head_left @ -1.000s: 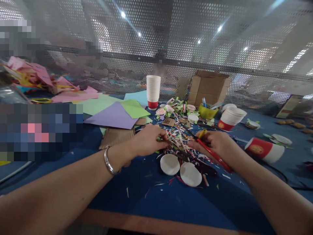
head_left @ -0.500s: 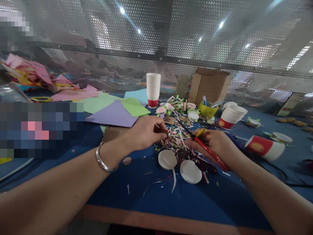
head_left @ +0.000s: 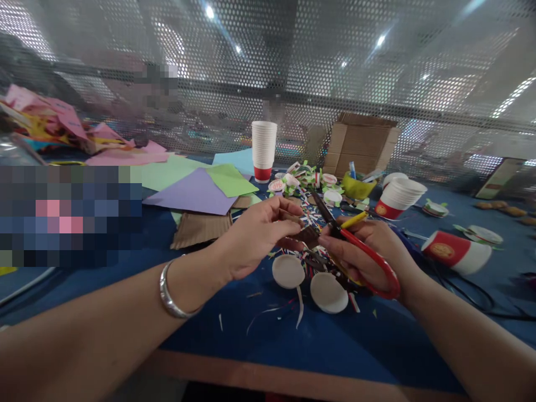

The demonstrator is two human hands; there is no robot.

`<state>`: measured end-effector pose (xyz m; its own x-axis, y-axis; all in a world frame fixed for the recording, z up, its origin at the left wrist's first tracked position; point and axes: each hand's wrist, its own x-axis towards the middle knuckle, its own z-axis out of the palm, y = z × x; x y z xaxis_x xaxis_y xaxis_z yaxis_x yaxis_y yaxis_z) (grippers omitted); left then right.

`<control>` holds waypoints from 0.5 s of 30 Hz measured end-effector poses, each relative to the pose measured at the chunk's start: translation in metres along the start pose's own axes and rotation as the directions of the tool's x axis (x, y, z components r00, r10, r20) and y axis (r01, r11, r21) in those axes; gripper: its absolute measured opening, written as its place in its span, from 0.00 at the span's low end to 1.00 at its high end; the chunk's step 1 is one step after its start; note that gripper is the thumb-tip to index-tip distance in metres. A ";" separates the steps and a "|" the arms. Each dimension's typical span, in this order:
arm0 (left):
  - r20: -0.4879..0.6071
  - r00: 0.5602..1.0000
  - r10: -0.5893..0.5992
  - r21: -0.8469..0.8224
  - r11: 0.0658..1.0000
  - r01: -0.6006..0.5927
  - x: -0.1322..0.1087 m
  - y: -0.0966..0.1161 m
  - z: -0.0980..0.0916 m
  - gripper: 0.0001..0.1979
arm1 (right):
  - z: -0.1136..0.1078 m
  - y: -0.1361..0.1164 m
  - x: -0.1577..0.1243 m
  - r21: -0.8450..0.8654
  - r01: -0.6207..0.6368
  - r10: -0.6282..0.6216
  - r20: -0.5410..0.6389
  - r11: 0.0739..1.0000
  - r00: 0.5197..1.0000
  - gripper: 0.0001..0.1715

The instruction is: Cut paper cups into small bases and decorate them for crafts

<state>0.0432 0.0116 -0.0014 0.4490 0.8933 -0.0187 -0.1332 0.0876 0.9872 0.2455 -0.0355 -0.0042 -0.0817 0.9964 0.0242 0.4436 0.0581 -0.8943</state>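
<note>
My left hand (head_left: 262,231), with a silver bangle at its wrist, pinches a small brown cardboard piece (head_left: 309,234) partly hidden by the fingers. In my right hand (head_left: 383,240) is a pair of scissors (head_left: 382,259) with red and yellow handles. Their dark blades point up and left, close to the cardboard. Beneath both hands lies a heap of thin paper strips. Two round white paper pieces (head_left: 288,272) lie just below the heap. A larger corrugated cardboard sheet (head_left: 203,229) rests left of my left hand.
Coloured paper sheets (head_left: 195,192) spread behind on the left. A tall paper cup stack (head_left: 263,151) stands at the back. On the right are a tilted cup stack (head_left: 397,198), a cup on its side (head_left: 454,251), a yellow-green container (head_left: 359,186) and dark cables. A perforated metal screen (head_left: 234,100) rises behind.
My left hand has moved right and up, bringing the cardboard piece into clearer view. The scissors have turned in my right hand, their blades pointing more steeply upward and their handles further apart.
</note>
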 end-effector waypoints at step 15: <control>0.062 0.997 0.039 -0.031 0.999 -0.037 0.001 -0.002 -0.004 0.06 | -0.008 0.009 0.003 -0.113 0.106 -0.103 0.035 0.988 0.994 0.20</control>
<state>0.0403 0.0136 -0.0037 0.4975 0.8670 0.0293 -0.1770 0.0684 0.9818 0.2564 -0.0311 -0.0090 -0.1583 0.9823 0.1005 0.5304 0.1705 -0.8304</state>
